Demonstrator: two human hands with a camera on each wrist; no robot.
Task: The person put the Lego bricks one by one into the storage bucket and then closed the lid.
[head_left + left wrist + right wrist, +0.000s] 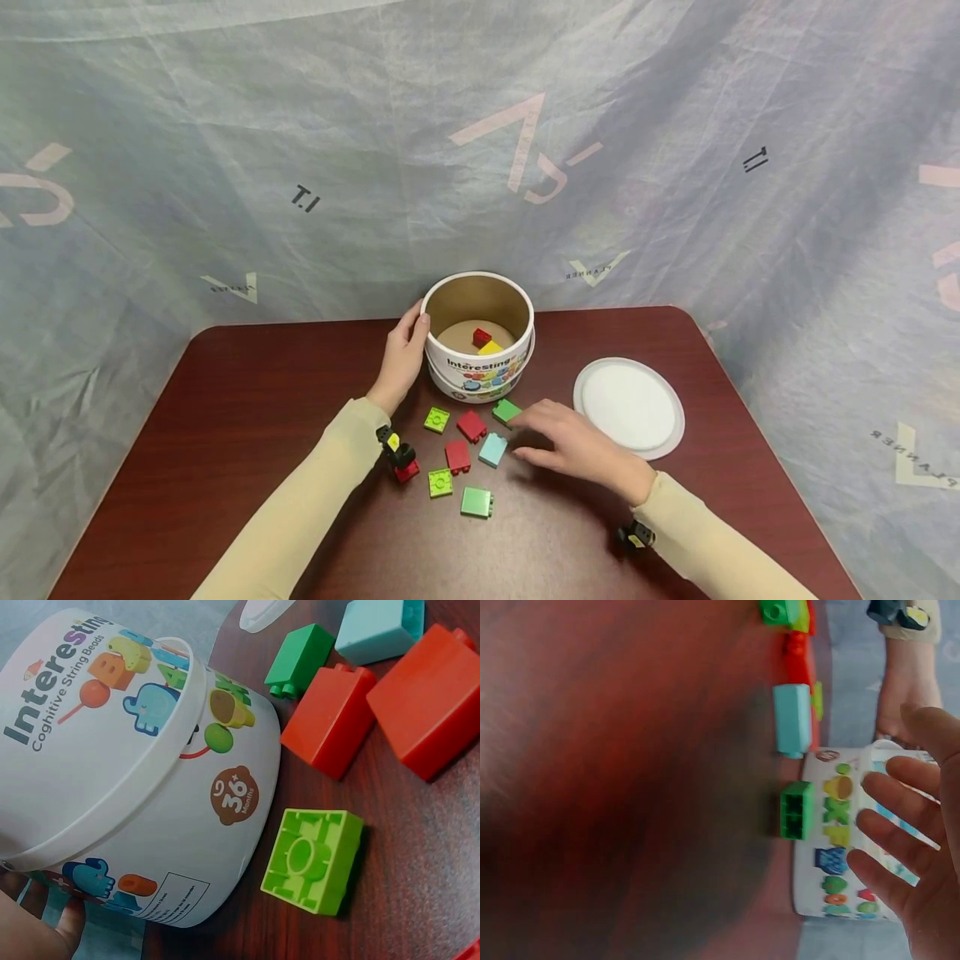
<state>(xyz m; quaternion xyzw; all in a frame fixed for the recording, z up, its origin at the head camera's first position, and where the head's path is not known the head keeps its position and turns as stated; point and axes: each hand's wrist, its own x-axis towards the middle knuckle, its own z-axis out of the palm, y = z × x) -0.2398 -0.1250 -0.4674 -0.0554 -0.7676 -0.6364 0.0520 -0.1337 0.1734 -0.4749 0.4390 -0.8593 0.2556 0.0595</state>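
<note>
The person's left grip (401,354) grasps the side of the white cylindrical bucket with printed coloured pictures (480,387), thumb on the near side of the wall just under the rim and fingers round the back. That hold likely keeps the light bucket from sliding or tipping. It stands upright near the far edge of the dark red wood-grain bench (270,392), about midway between the left and right edges, mouth upward. Its white curved handle (112,810) hangs down against the outer wall, which leaves the mouth unobstructed. Inside, a small red plastic block (482,337) and a yellow plastic block (491,347) lie on the bottom.

The right grip (566,442) is released, its fingers loosely extended and holding nothing. It hovers just beside the dark green plastic block (506,411) at the bucket's foot; the right wrist view suggests a gap between them. The parted fingers look suited to a pinch across a small block.

More plastic blocks lie loosely scattered toward the bench's near edge, probably spread out so each can be reached singly: two red blocks (457,457), a pale blue block (492,449), two lime-green square blocks (440,482) with hollow undersides up, and a lighter green block (477,502). The white round lid (628,404) rests flat toward the right edge, seemingly set aside there to leave the bucket open.
</note>
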